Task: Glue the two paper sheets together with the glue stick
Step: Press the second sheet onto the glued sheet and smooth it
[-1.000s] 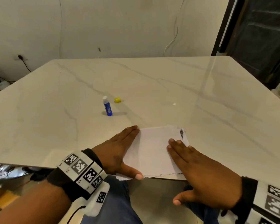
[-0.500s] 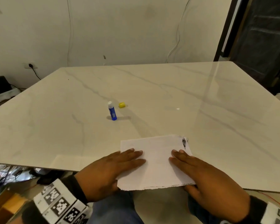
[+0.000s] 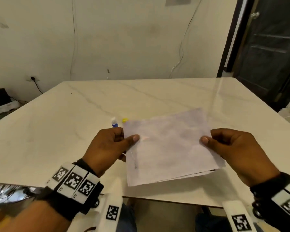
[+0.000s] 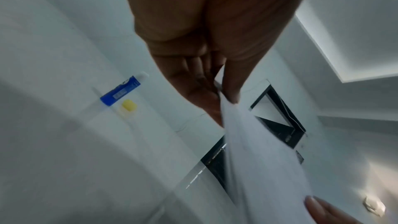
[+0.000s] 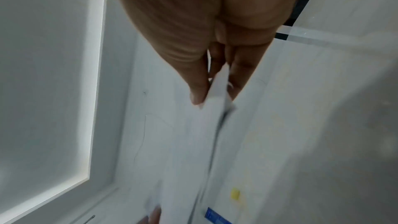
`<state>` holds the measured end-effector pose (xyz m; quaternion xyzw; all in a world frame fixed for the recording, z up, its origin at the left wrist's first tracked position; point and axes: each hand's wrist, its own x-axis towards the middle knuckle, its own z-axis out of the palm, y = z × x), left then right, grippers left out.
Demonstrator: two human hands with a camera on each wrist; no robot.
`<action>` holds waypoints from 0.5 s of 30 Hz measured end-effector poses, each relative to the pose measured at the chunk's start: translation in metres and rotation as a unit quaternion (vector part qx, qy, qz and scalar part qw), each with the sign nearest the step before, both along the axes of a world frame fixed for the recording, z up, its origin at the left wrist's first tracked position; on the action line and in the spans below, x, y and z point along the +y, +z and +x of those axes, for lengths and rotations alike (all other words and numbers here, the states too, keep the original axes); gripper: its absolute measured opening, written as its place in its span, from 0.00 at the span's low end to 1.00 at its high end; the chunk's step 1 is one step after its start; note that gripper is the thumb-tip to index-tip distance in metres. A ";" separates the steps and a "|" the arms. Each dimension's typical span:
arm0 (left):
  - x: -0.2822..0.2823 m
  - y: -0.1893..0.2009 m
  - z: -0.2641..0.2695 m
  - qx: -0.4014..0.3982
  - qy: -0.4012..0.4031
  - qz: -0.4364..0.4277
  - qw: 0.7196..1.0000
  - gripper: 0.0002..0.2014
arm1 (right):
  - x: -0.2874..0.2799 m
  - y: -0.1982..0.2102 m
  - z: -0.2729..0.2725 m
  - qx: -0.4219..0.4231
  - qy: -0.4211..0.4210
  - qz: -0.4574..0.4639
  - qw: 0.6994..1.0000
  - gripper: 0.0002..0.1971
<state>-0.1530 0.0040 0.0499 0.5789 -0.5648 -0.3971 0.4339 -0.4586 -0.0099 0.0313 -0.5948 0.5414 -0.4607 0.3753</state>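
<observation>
The white paper sheets [image 3: 169, 148] are lifted off the marble table [image 3: 57, 131] and held between both hands. My left hand [image 3: 122, 141] pinches their left edge, thumb on top and fingers underneath. My right hand [image 3: 213, 141] pinches the right edge the same way. At the near edge the layers fan apart slightly. In the left wrist view the paper [image 4: 258, 159] hangs from my left hand [image 4: 224, 98]; in the right wrist view the paper [image 5: 206, 142] runs away from my right hand [image 5: 213, 98]. The blue glue stick [image 3: 114, 122] stands uncapped behind my left hand, with its yellow cap [image 3: 124, 120] beside it.
The near table edge [image 3: 166, 200] runs just under my wrists. A dark door [image 3: 266, 47] stands at the right, and a wall socket with a cable [image 3: 34, 80] is at the far left. A small white crumb of paper [image 4: 373, 204] lies on the table.
Both hands went from pressing flat on the sheets at the table's near edge to pinching their sides and lifting them up. The head view tilted upward.
</observation>
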 end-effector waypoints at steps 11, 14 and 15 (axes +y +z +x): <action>-0.020 -0.045 -0.010 0.012 0.060 0.156 0.986 0.13 | -0.030 -0.037 -0.015 0.106 -0.059 0.111 0.986 0.12; -0.022 -0.048 -0.008 -0.008 0.058 0.172 0.983 0.15 | -0.028 -0.039 -0.017 0.137 -0.057 0.123 0.981 0.11; -0.022 -0.048 -0.008 -0.010 0.059 0.173 0.983 0.15 | -0.027 -0.039 -0.017 0.141 -0.054 0.130 0.980 0.11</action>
